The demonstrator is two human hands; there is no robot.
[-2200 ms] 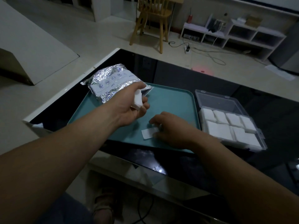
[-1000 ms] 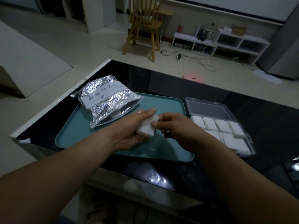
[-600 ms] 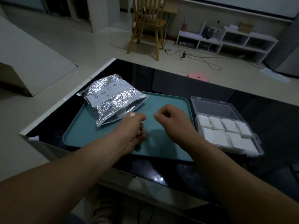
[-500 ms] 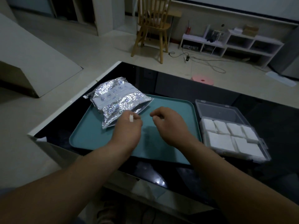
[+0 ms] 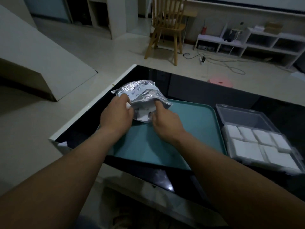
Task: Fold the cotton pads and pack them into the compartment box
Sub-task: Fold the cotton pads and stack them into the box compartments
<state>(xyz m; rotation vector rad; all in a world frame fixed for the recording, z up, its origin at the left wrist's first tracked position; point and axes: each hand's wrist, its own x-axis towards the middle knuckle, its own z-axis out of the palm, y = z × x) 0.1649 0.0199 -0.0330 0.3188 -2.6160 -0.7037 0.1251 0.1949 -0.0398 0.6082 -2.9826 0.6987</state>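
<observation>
- Two hands meet at the middle of the frame, over the far left part of the one teal tray (image 5: pixel 189 134).
- The left hand (image 5: pixel 115 117) is clamped on the left lip of the one foil bag (image 5: pixel 142 93), thumb on top. A scrap of white shows at its fingers.
- The right hand (image 5: pixel 165 123) has its forefinger pushed into the bag's open mouth, against the cotton pads (image 5: pixel 144 114) showing white there. I cannot tell whether it has pinched one.
- Half a second ago both hands hovered over bare tray just short of the bag, which lay flat. Now they have reached it and raised its mouth.
- I judge this to be the fetching of the next pad, so no folding is under way at this moment.
- One clear compartment box (image 5: pixel 244 116) sits at the right of the frame, beside the tray on the black counter (image 5: pixel 198 90), with its lid open behind.
- Six compartments show folded pads (image 5: pixel 247 134): four small in the far row and two larger in the near row. None looks empty from here.
- One wooden chair (image 5: pixel 166 25) and one pink stool (image 5: pixel 220 82) stand on the floor beyond.
</observation>
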